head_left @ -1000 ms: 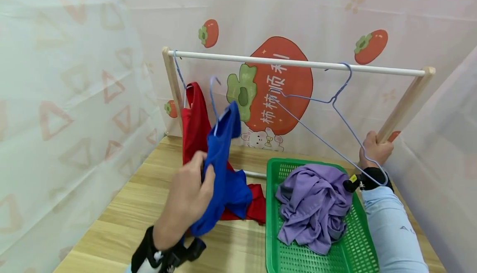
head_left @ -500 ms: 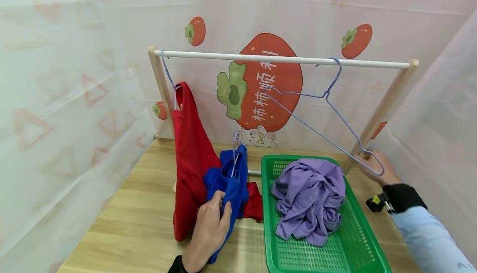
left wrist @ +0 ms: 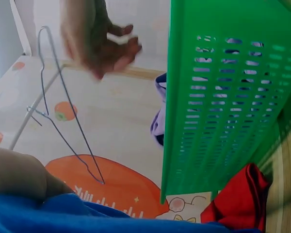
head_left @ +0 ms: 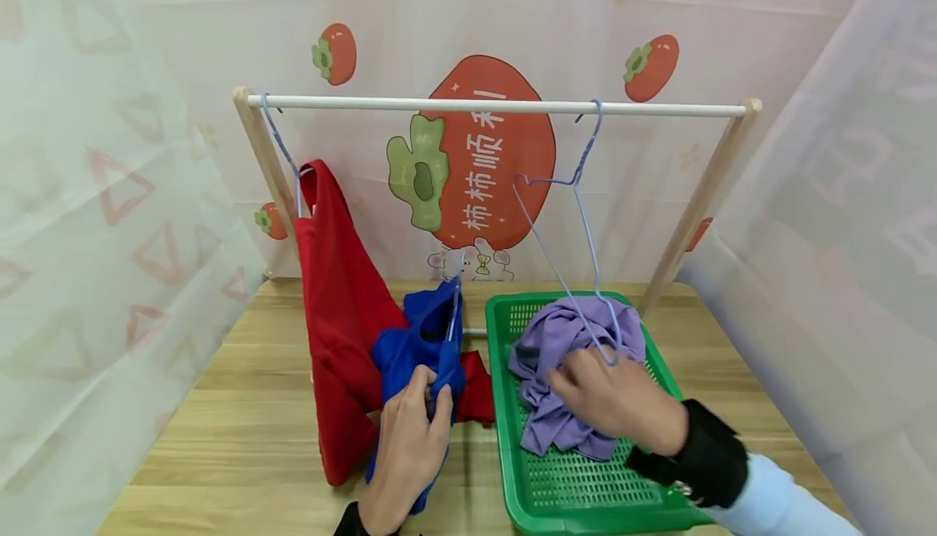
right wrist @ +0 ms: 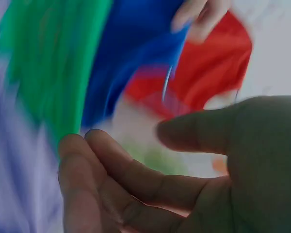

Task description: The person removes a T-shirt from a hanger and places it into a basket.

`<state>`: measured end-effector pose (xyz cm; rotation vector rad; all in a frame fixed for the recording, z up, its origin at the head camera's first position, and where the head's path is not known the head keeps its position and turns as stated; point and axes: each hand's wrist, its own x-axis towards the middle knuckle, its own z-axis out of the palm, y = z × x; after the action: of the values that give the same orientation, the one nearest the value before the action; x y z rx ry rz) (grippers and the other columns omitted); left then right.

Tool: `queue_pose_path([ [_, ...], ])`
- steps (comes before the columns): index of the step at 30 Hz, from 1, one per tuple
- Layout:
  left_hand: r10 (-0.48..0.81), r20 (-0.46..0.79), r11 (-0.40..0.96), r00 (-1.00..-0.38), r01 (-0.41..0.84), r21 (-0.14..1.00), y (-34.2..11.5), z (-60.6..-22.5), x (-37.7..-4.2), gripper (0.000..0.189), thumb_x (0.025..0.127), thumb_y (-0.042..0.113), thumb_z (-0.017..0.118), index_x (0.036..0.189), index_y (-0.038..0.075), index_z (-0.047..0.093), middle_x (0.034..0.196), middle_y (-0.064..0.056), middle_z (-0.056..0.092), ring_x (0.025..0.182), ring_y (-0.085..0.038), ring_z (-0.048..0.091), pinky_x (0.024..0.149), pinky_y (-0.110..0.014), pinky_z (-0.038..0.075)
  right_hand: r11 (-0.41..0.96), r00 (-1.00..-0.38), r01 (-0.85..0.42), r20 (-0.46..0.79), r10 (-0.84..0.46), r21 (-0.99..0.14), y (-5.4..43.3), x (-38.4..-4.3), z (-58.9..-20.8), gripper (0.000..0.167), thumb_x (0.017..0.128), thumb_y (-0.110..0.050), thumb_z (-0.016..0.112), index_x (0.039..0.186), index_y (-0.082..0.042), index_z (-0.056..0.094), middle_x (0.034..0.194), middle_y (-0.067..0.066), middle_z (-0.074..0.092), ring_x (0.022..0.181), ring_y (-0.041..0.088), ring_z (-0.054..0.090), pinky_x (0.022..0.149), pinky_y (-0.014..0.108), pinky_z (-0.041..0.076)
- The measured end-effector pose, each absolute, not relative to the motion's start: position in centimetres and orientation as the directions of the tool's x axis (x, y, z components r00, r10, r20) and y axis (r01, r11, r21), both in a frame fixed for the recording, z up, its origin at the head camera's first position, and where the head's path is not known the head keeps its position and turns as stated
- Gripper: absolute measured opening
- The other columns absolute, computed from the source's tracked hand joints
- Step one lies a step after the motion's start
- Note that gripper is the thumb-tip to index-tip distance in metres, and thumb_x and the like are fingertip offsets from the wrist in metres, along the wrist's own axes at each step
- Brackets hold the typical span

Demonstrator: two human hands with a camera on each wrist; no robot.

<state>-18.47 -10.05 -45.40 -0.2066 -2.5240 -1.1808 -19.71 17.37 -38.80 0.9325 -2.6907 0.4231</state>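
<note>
My left hand pinches a blue garment between thumb and fingers, low in front of the rack. A hanger pokes out of that garment's neck, its hook upright. My right hand passes over the green basket, and in the right wrist view its thumb and fingers are loosely bent with nothing between them. Beneath it a purple garment lies crumpled in the basket. A bare blue wire hanger dangles from the rack's rail, its lower corner overlapping the right hand.
The clothes rack has a white rail on wooden posts. At its left end a red garment hangs on another hanger, trailing across the wooden table. Printed curtains close in the back and sides.
My right hand has let go of the rack's right post and swung left over the basket. The left hand has lowered the blue garment from beside the red one. The bare hanger has turned.
</note>
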Motion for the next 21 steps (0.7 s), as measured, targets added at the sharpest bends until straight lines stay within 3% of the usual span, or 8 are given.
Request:
queue_pose_path([
  [1,-0.010,0.370,0.641,-0.929,0.277,0.715,-9.8,-45.3,-18.4,0.005,0.104,0.015,0.063,0.103,0.011,0.063,0.066,0.008,0.048,0.054,-0.002,0.042,0.053,-0.022,0.038,0.732,-0.793,-0.609,0.247,-0.557,-0.306,16.0,-20.0,-38.7,0.044,0.112,-0.031,0.048,0.069,-0.021,0.041,0.065,-0.009,0.032,0.053,0.004,0.024,0.050,0.023,0.019],
  [3,-0.003,0.373,0.640,-0.928,0.284,0.714,-9.4,-45.2,-18.2,0.004,0.104,0.015,0.063,0.101,0.012,0.061,0.066,0.008,0.047,0.053,-0.002,0.041,0.053,-0.022,0.037,0.723,-0.907,-0.377,0.072,-0.415,-0.579,13.0,-20.6,-38.4,0.043,0.110,-0.042,0.052,0.072,-0.023,0.055,0.061,-0.013,0.037,0.051,0.003,0.036,0.053,0.022,0.031],
  [5,0.007,0.374,0.642,-0.928,0.291,0.710,-9.0,-45.2,-18.0,0.004,0.103,0.013,0.063,0.100,0.013,0.060,0.065,0.009,0.046,0.053,-0.002,0.040,0.052,-0.022,0.036,0.653,-0.899,-0.365,0.070,-0.432,-0.664,11.0,-22.2,-38.9,0.037,0.110,-0.044,0.051,0.095,-0.015,0.068,0.066,-0.007,0.047,0.056,0.007,0.045,0.058,0.024,0.038],
  [8,0.026,0.390,0.653,-0.920,0.311,0.691,-8.5,-45.2,-17.8,0.008,0.103,0.011,0.063,0.097,0.014,0.058,0.064,0.009,0.044,0.053,-0.002,0.038,0.052,-0.021,0.035,0.557,-0.915,-0.318,0.095,-0.392,-0.767,8.6,-24.4,-39.1,0.041,0.111,-0.043,0.049,0.116,-0.007,0.068,0.073,0.000,0.056,0.058,0.012,0.049,0.059,0.028,0.041],
  [12,0.025,0.433,0.697,-0.901,0.326,0.639,-8.3,-45.2,-17.6,0.020,0.103,0.013,0.063,0.087,0.015,0.051,0.064,0.008,0.040,0.052,-0.002,0.035,0.051,-0.021,0.034,0.479,-0.935,-0.278,0.119,-0.335,-0.833,6.5,-26.7,-39.1,0.034,0.112,-0.033,0.049,0.100,-0.006,0.066,0.072,0.003,0.059,0.049,0.016,0.046,0.050,0.029,0.038],
  [15,0.022,0.463,0.738,-0.886,0.327,0.590,-8.4,-45.0,-17.3,0.029,0.103,0.014,0.064,0.082,0.016,0.044,0.064,0.008,0.036,0.051,-0.003,0.031,0.051,-0.021,0.032,0.500,-0.935,-0.293,0.134,-0.329,-0.815,5.4,-27.5,-39.1,0.031,0.112,-0.027,0.047,0.092,-0.008,0.062,0.069,0.001,0.060,0.048,0.014,0.049,0.047,0.029,0.040],
  [18,0.063,0.487,0.768,-0.871,0.353,0.534,-8.3,-45.0,-16.7,0.031,0.102,0.011,0.065,0.081,0.016,0.042,0.063,0.009,0.032,0.050,-0.002,0.030,0.050,-0.021,0.031,0.522,-0.928,-0.339,0.185,-0.324,-0.782,4.4,-28.1,-39.1,0.030,0.112,-0.021,0.043,0.092,-0.008,0.059,0.069,0.001,0.064,0.050,0.014,0.055,0.048,0.030,0.044],
  [21,0.129,0.534,0.778,-0.836,0.419,0.468,-8.1,-45.4,-16.0,0.030,0.099,0.006,0.066,0.081,0.016,0.044,0.062,0.010,0.033,0.050,-0.002,0.037,0.050,-0.021,0.033,0.518,-0.924,-0.361,0.223,-0.310,-0.776,3.8,-29.1,-38.8,0.023,0.113,-0.015,0.038,0.104,-0.003,0.056,0.071,0.005,0.066,0.051,0.016,0.059,0.050,0.031,0.048],
])
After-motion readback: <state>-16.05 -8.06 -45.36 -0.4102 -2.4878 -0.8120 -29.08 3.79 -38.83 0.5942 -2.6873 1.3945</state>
